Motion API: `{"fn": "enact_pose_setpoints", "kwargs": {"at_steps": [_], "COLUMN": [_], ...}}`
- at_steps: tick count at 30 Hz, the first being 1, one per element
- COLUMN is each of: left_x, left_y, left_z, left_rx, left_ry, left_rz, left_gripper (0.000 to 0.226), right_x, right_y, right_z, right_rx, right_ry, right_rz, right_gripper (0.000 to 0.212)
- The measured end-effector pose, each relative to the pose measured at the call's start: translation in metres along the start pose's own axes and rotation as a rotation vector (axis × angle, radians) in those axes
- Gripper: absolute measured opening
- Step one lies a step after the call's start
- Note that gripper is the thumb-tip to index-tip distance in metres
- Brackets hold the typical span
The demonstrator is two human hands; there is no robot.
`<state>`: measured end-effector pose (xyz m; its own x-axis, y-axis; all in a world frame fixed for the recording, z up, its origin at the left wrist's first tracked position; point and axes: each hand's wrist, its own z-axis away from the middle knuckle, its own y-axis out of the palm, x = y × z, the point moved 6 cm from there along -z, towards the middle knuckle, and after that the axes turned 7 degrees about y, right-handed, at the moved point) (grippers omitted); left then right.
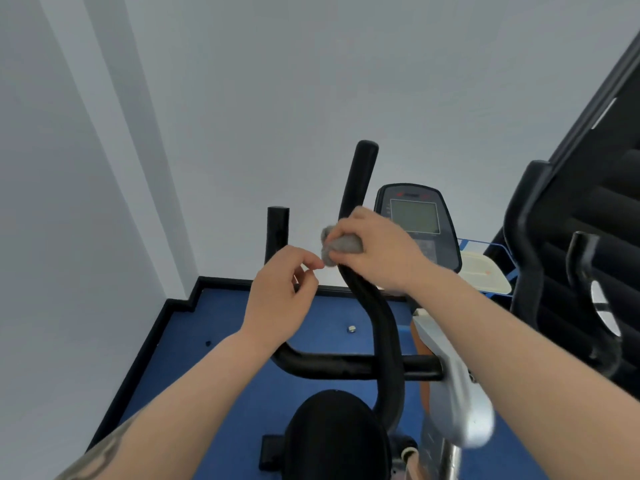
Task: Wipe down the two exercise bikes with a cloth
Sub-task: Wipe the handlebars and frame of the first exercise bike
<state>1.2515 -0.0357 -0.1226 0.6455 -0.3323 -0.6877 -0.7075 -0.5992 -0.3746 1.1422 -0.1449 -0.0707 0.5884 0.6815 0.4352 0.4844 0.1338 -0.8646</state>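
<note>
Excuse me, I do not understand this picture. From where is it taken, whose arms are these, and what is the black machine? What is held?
The single picture comes from a camera worn on a person's head, looking forward and down, so the two bare arms are that person's own. The black machine is an exercise bike: you see its curved handlebars, its saddle below and its display console behind. The right hand holds a grey cloth bunched around one handlebar. The left hand holds nothing, its fingers loosely curled. The bike stands on a blue floor by a white wall.
</note>
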Motion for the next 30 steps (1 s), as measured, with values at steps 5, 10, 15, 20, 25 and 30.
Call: {"fn": "enact_pose_setpoints", "kwargs": {"at_steps": [5,10,15,20,25,30], "left_x": [0.001,0.001,0.001,0.003,0.004,0.002], "left_y": [-0.002,-0.002,-0.002,-0.002,0.0,-0.001], "left_z": [0.0,0.001,0.0,0.001,0.0,0.0], "left_rx": [0.001,-0.006,-0.002,0.01,0.022,0.022], "left_ry": [-0.009,-0.017,-0.024,-0.016,-0.032,-0.006], "left_rz": [0.006,0.01,0.014,0.001,-0.025,-0.035], "left_gripper": [0.029,0.029,0.03,0.031,0.032,0.03], "right_x": [-0.001,-0.006,0.005,-0.004,-0.004,-0.019], "right_y": [-0.012,-0.019,-0.043,-0.031,-0.067,-0.065], "right_z": [-0.011,-0.012,-0.026,-0.013,-0.029,-0.033], "right_rx": [-0.337,-0.255,-0.529,-0.379,-0.553,-0.558], "right_ry": [0.079,0.025,-0.028,-0.047,-0.012,0.172], "right_rz": [-0.035,-0.151,-0.117,-0.087,-0.299,-0.551], "right_gripper": [0.024,0.021,0.022,0.02,0.025,0.021]}}
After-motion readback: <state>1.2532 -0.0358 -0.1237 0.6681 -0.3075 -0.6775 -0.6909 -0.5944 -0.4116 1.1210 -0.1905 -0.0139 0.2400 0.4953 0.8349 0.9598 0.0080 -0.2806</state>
